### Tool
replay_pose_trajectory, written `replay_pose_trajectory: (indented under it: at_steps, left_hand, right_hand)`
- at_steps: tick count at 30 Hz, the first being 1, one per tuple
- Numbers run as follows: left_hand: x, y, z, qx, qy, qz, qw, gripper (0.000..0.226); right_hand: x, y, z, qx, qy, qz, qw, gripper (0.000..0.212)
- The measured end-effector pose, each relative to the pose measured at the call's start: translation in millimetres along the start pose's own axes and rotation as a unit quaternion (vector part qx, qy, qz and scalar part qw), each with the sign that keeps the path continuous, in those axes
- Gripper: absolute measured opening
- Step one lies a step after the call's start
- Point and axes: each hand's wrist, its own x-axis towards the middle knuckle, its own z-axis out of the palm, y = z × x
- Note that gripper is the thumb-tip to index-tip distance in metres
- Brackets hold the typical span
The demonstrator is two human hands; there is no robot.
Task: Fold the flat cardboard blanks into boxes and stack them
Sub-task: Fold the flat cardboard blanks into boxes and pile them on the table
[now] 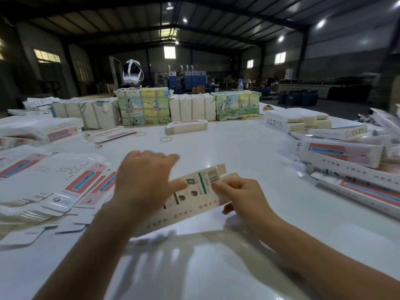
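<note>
**Holding one blank between both hands above the table**

You have a single cardboard blank (190,198) between your hands, lifted just over the white table (249,148), near its front edge. Your right hand (240,197) grips the blank's far right end, fingers curled round the edge beside the barcode, thumb on the printed face. Your left hand (145,180) lies over the blank's left part with fingers spread and nearly straight; its thumb presses the printed face near the green square. The hand is blurred, so whether the fingers touch the card cannot be told.

The blank's long axis runs from lower left, near your left wrist, up to the right, where its flaps point away from you. To your left sits a spread pile of flat blanks (49,182); to your right, folded boxes (346,161) lie heaped.
</note>
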Motion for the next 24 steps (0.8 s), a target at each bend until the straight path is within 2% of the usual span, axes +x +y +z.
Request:
replay_pose_trajectory:
  at_steps: [1, 3, 5, 6, 8, 10, 12, 14, 15, 17, 19, 21, 23, 24]
  left_hand:
    - [-3, 11, 8, 0.052, 0.030, 0.040, 0.997, 0.083]
    - [-11, 32, 24, 0.065, -0.031, 0.071, 0.995, 0.105]
    - [-12, 44, 40, 0.074, -0.065, 0.053, 0.994, 0.112]
    - [-11, 46, 45, 0.071, -0.039, 0.050, 0.996, 0.110]
    - [-10, 45, 47, 0.041, 0.012, 0.053, 0.998, 0.103]
    - [-10, 39, 45, 0.017, 0.029, 0.064, 0.997, 0.096]
    - [-12, 35, 41, -0.008, 0.064, 0.073, 0.995, 0.076]
    - [-15, 32, 34, -0.021, 0.028, 0.056, 0.998, 0.044]
    - [-16, 30, 34, -0.034, 0.007, 0.043, 0.998, 0.037]
    - [-15, 25, 36, -0.069, -0.038, 0.025, 0.997, 0.037]
    - [-14, 22, 36, -0.103, -0.056, 0.010, 0.993, 0.042]
    - [-14, 22, 36, -0.113, -0.060, -0.007, 0.992, 0.044]
    - [-15, 21, 39, -0.102, -0.043, -0.025, 0.994, 0.047]
    - [-15, 20, 40, -0.092, -0.027, -0.030, 0.995, 0.049]
  right_hand:
    - [1, -1, 0, 0.022, 0.016, 0.019, 0.999, 0.026]
    - [1, -1, -3, 0.053, 0.031, 0.062, 0.996, 0.022]
    - [0, -1, -5, 0.052, 0.024, 0.109, 0.992, 0.016]
    - [0, -1, -7, 0.056, 0.016, 0.128, 0.990, 0.014]
    - [2, -1, -10, 0.061, -0.003, 0.147, 0.987, 0.015]
    - [4, -1, -12, 0.032, -0.020, 0.143, 0.989, 0.023]
    - [6, -3, -16, -0.030, -0.059, 0.121, 0.990, 0.035]
    - [7, -5, -21, -0.090, -0.127, 0.094, 0.983, 0.042]
    - [7, -6, -24, -0.111, -0.158, 0.084, 0.978, 0.041]
    - [5, -7, -27, -0.129, -0.191, 0.065, 0.971, 0.034]
    - [4, -6, -25, -0.103, -0.149, 0.036, 0.983, 0.018]
    - [5, 0, -23, -0.068, -0.034, -0.016, 0.997, 0.024]
    - [4, 4, -21, -0.109, 0.095, -0.105, 0.984, 0.021]
    - [2, 5, -20, -0.138, 0.132, -0.138, 0.972, 0.017]
